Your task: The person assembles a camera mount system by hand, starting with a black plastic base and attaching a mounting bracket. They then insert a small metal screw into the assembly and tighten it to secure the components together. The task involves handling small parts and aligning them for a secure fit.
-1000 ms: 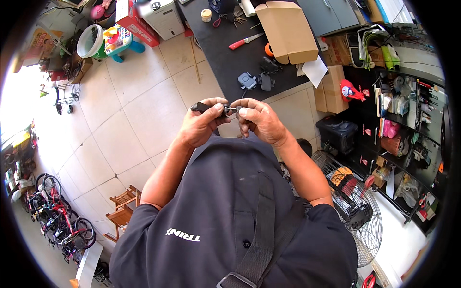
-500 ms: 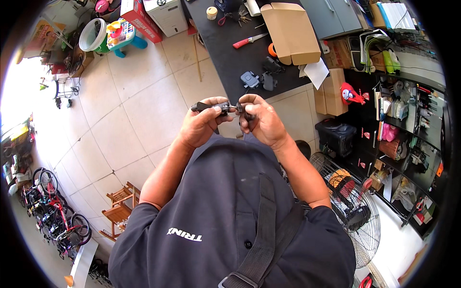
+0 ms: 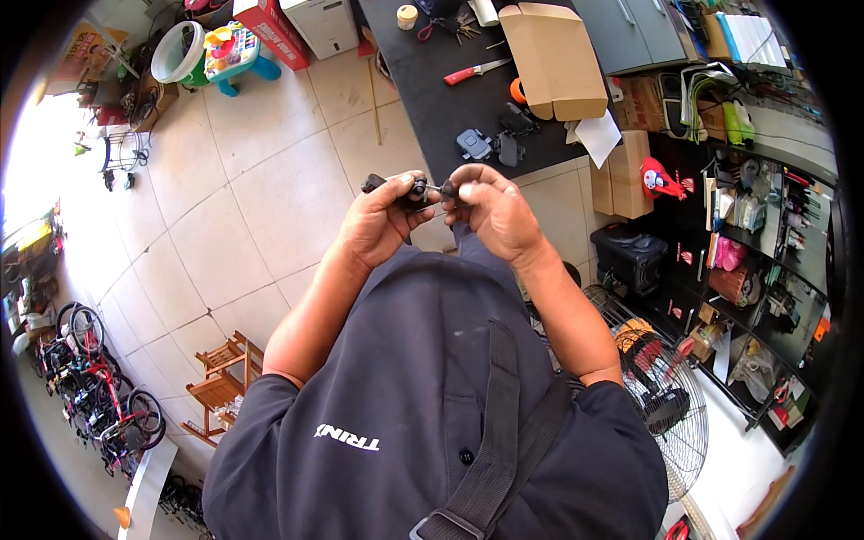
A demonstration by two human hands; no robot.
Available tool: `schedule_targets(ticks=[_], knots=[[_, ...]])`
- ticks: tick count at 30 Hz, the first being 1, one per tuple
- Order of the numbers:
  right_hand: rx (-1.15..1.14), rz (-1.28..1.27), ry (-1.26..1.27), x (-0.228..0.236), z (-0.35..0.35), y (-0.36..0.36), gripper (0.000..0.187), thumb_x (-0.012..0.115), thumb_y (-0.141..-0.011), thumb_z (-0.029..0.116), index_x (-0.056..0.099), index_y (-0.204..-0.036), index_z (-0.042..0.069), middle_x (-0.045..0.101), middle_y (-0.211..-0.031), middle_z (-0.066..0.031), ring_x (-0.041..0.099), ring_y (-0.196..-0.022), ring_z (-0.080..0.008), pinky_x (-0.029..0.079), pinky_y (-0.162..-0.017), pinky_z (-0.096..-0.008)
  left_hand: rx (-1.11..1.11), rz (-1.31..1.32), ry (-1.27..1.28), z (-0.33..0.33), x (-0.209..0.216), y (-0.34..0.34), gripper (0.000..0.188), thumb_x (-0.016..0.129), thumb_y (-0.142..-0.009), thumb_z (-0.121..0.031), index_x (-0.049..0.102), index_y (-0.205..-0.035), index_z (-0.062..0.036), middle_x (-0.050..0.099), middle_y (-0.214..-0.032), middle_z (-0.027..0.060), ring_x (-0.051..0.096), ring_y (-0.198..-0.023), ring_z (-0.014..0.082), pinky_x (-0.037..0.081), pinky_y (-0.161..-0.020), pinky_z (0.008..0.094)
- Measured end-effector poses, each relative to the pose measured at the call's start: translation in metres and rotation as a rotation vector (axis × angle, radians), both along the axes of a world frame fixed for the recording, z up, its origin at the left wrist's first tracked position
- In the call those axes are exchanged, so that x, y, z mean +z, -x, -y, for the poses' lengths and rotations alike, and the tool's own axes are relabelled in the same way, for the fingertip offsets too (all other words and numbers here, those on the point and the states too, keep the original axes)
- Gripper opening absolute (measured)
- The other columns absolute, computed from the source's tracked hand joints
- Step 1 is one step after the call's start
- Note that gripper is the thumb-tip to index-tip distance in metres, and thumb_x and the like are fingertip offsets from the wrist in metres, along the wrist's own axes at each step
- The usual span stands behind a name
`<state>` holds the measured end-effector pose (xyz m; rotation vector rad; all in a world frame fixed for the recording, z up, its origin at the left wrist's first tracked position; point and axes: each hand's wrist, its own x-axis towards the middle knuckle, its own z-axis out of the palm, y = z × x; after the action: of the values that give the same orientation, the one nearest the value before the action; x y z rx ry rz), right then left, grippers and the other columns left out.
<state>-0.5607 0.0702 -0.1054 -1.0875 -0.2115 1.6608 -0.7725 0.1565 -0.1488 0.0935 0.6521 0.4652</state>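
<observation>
Hands (image 3: 441,211) still gripping small black part (image 3: 409,189)

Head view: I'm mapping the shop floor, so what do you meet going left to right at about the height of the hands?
Tiled floor → left hand → small black part → right hand → cardboard boxes → cluttered shelves.

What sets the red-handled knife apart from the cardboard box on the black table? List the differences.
The red-handled knife is thin and narrow, while the cardboard box is broad and bulky. The knife has a bright red grip and a pale blade; the box is plain brown all over. The knife lies flat in one piece; the box has its flaps open. Both rest on the black table, away from the hands.
</observation>
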Motion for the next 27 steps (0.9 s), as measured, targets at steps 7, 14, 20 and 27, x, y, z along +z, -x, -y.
schedule_targets(ticks=[7,14,20,27], knots=[[0.143,-0.035,0.238,0.009,-0.012,0.008,0.036,0.064,-0.111,0.036,0.065,-0.117,0.001,0.070,-0.087,-0.0090,0.071,-0.066,-0.0194,0.061,-0.058,-0.0346,-0.052,-0.087,-0.089,-0.003,0.002,0.000,0.027,0.065,-0.108,-0.022,0.068,-0.126,-0.0016,0.074,-0.110,0.0097,0.072,-0.101,0.0198,0.058,-0.085,0.0355],[0.083,0.064,0.237,0.005,-0.018,0.009,0.017,0.065,-0.107,0.018,0.066,-0.118,0.005,0.072,-0.091,-0.0092,0.072,-0.077,-0.0198,0.063,-0.068,-0.0369,-0.008,-0.107,-0.113,-0.003,0.015,0.000,0.032,0.075,-0.103,-0.017,0.069,-0.130,-0.0007,0.075,-0.106,0.0069,0.068,-0.094,0.0149,0.056,-0.079,0.0304],[0.370,0.600,0.158,0.011,-0.023,0.012,0.025,0.064,-0.103,0.016,0.074,-0.116,-0.003,0.071,-0.091,-0.0027,0.064,-0.076,-0.0080,0.057,-0.066,-0.0283,-0.078,-0.282,-0.391,0.005,0.003,0.002,0.034,0.075,-0.104,-0.012,0.068,-0.134,0.0008,0.076,-0.112,0.0079,0.072,-0.100,0.0152,0.056,-0.077,0.0300],[0.379,0.397,0.281,-0.002,-0.026,0.002,0.029,0.062,-0.105,0.021,0.070,-0.119,-0.002,0.068,-0.091,-0.0039,0.061,-0.068,-0.0097,0.050,-0.058,-0.0272,-0.104,-0.386,-0.446,0.005,0.006,0.002,0.033,0.078,-0.102,-0.017,0.070,-0.130,0.0001,0.076,-0.108,0.0063,0.073,-0.098,0.0149,0.057,-0.076,0.0284]])
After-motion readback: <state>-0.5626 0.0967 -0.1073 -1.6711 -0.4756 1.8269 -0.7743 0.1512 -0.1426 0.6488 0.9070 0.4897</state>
